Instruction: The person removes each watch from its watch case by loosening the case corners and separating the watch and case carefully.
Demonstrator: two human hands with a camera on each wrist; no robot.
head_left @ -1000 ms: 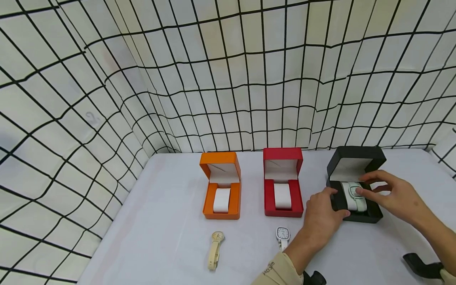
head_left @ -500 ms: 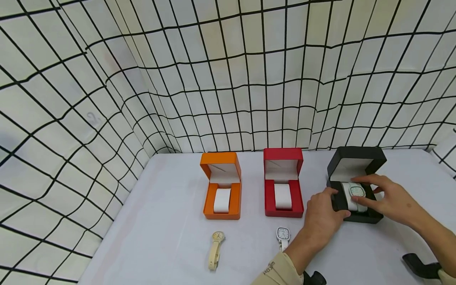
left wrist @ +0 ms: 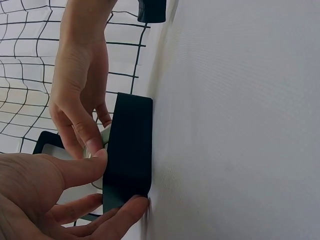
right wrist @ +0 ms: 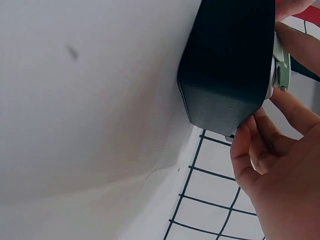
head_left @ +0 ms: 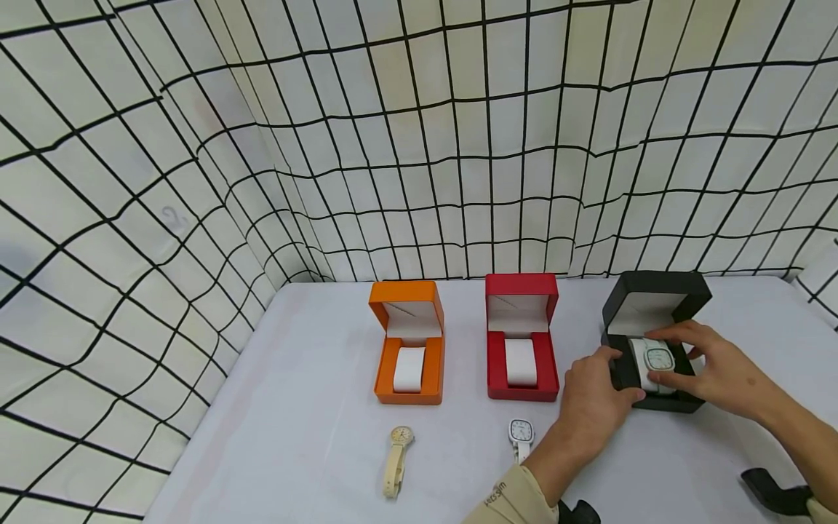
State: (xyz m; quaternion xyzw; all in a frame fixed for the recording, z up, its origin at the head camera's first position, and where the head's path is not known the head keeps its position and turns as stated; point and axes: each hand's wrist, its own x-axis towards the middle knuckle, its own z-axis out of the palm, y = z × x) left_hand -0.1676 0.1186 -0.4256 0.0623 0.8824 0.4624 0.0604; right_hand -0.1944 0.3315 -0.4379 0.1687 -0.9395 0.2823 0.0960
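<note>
The black watch box (head_left: 668, 402) stands at the right with its lid (head_left: 694, 292) raised. A light green watch (head_left: 658, 359) with a squarish face lies round the white cushion inside it. My left hand (head_left: 591, 404) grips the box at its front left corner; in the left wrist view the thumb lies on the top edge and fingers lie along the side. With thumb and index finger my right hand (head_left: 723, 372) pinches the watch by its face. In the right wrist view, this hand's other fingers touch the side of the box (right wrist: 225, 55). Part of the strap is hidden.
An orange watch box (head_left: 432, 393) and a red watch box (head_left: 522, 393) stand lidded open to the left, each with a white cushion. A cream watch (head_left: 396, 462) and a white watch (head_left: 521, 433) lie in front. Black wire mesh (head_left: 458, 167) lines the walls.
My right hand's index finger and thumb have shifted left to either side of the watch face, which now shows more fully. My left hand has stayed on the box.
</note>
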